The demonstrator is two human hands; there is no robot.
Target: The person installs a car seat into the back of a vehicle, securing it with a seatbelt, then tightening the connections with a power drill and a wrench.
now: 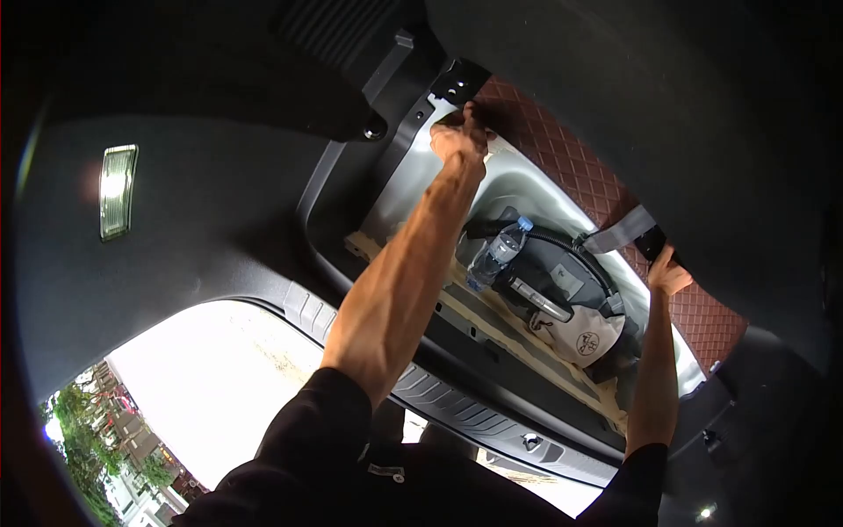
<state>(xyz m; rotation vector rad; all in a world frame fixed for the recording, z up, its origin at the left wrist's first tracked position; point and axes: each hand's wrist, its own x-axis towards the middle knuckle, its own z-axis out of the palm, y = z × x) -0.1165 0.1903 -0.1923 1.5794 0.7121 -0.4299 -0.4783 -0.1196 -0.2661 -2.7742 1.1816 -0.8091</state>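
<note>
Your left hand is clamped on one edge of the floor mat, fingers curled over it. Your right hand is closed on the same mat further along, just beside a grey strap. The mat is tilted up off the trunk well. Under the mat lie a water bottle and a white bag.

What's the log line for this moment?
left hand: grips quilted mat edge | right hand: at same edge | well: water bottle, bag
</note>
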